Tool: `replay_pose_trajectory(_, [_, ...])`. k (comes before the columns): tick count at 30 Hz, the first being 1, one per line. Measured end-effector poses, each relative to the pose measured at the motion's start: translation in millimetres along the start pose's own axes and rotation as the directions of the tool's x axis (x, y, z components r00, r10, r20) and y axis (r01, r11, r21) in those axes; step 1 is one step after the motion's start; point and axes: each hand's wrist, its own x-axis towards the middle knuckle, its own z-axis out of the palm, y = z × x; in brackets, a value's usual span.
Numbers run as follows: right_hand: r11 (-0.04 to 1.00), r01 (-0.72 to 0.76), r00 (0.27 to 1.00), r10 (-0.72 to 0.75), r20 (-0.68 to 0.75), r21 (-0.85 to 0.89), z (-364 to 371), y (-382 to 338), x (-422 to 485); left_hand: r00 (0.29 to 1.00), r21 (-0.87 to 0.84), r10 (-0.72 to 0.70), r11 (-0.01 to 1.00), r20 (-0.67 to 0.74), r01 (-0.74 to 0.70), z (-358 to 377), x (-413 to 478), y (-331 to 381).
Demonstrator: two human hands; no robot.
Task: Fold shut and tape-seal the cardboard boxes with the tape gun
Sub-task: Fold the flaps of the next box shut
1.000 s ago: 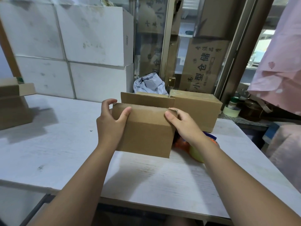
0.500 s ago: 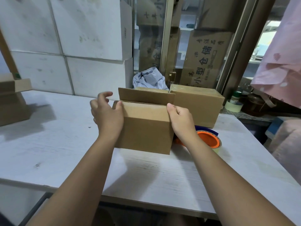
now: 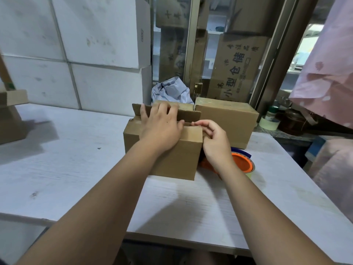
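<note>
A small brown cardboard box stands in the middle of the white table. Its far flap still stands up. My left hand lies flat on the box's top, fingers reaching to the far flap. My right hand is at the box's right top corner with curled fingers; whether it pinches the side flap is hidden. The orange tape gun lies on the table just right of the box, partly behind my right wrist.
A closed cardboard box stands behind to the right, crumpled grey paper behind the middle. Another open box sits at the left edge. White foam blocks line the back. A tape roll lies on the ledge at right.
My left hand moved from the box's left side up onto its top. My right hand shifted to the right top corner. The near flap now lies folded down.
</note>
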Motion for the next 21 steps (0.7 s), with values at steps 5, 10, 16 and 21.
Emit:
replay_pose_trajectory(5, [0.990,0.028,1.000,-0.027,0.015,-0.139,-3.9,-2.4,3.3,0.999,-0.003,-0.034,0.999,-0.042,0.034,0.6,-7.0,4.0])
replay_pose_trajectory(10, [0.999,-0.033,0.999,0.033,0.024,0.022,-4.1,-4.5,0.7,0.999,-0.073,-0.042,0.997,-0.029,0.040,0.5,-3.5,6.8])
replay_pose_trajectory(16, [0.975,0.095,0.995,-0.098,-0.005,-0.203,-6.3,-6.3,-1.1,0.996,-0.094,-0.038,0.995,-0.086,0.030,3.6,-4.9,4.4])
replay_pose_trajectory(21, [0.960,0.074,0.997,-0.071,0.018,-0.271,-3.1,-7.9,6.8,0.997,-0.101,-0.055,0.994,-0.054,0.049,0.8,-7.9,3.3])
